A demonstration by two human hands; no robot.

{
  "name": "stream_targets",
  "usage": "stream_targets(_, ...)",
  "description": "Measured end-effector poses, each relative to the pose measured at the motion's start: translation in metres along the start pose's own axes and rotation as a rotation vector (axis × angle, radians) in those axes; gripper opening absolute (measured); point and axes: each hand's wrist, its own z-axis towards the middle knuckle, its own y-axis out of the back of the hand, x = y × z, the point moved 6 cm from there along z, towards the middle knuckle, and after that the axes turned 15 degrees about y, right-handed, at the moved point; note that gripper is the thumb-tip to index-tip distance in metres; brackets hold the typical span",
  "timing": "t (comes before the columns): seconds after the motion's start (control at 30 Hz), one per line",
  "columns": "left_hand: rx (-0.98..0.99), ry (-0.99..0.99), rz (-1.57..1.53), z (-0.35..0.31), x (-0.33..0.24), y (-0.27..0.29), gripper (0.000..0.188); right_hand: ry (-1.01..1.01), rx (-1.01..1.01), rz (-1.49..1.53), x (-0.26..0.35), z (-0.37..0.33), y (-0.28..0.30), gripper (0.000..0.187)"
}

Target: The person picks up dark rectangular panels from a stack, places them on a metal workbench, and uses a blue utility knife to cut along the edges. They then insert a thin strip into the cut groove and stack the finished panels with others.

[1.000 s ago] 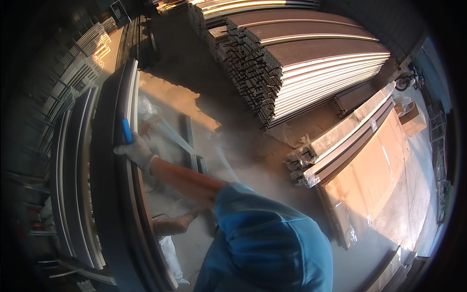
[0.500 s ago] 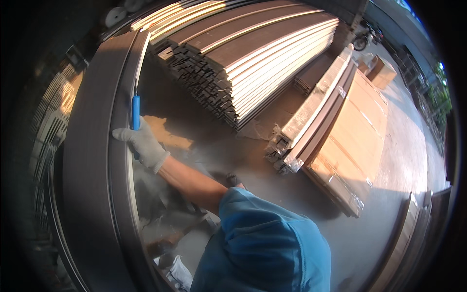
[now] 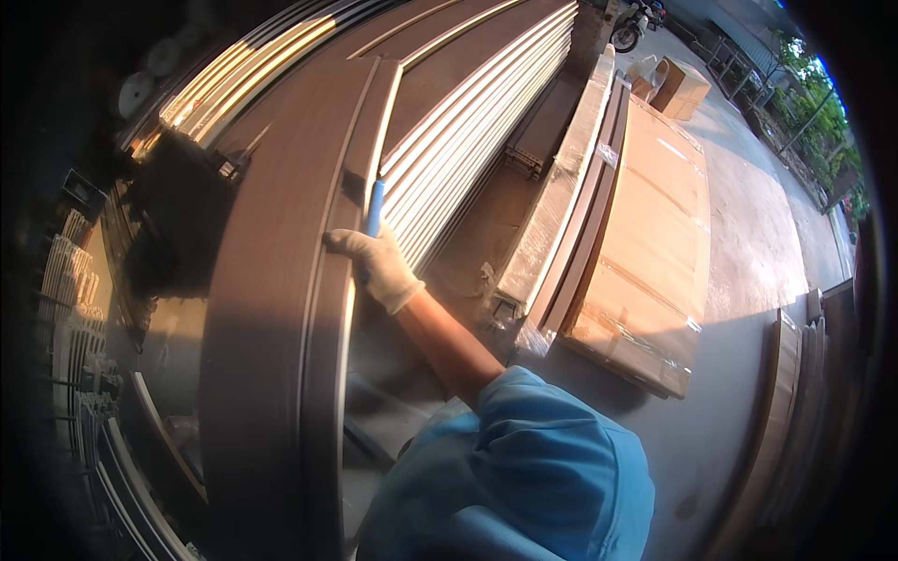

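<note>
My gloved right hand [image 3: 379,266] is closed round the right edge of a long brown panel [image 3: 262,309], its thumb on the top face and its other fingers hidden below. The same hand holds a slim blue-handled tool [image 3: 375,208], which points away along the panel's edge; its exact kind is unclear. Grooves run along the panel's length, and a pale strip shows at its right edge. At its far end the panel overlaps the stack of brown panels [image 3: 496,70] in this view. My left hand is out of sight.
Wrapped long profiles [image 3: 561,187] and a flat cardboard package [image 3: 641,252] lie to the right. Beyond them are a cardboard box [image 3: 681,91] and a motorcycle [image 3: 629,33]. More long pieces [image 3: 781,411] lie at far right, and racked lengths [image 3: 75,309] stand at left.
The held panel has shifted right and forward against the stack, and my right hand has moved with it, still gripping panel and tool. The view has also turned, so the background sits further left.
</note>
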Motion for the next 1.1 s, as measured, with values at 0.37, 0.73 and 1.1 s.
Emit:
stream_targets(0.37,0.179,0.005,-0.029,0.071,-0.004,-0.085,0.057,-0.119,-0.098,-0.184,-0.025,0.080,0.148,0.033)
stream_targets(0.73,0.230,0.090,-0.051,0.210,0.012,-0.134,0.053,-0.159,-0.059,-0.151,-0.051,0.141,0.205,0.019)
stream_targets(1.1,0.193,0.181,-0.154,0.319,-0.021,-0.261,0.038,-0.264,-0.236,-0.802,-0.042,0.243,0.262,0.026)
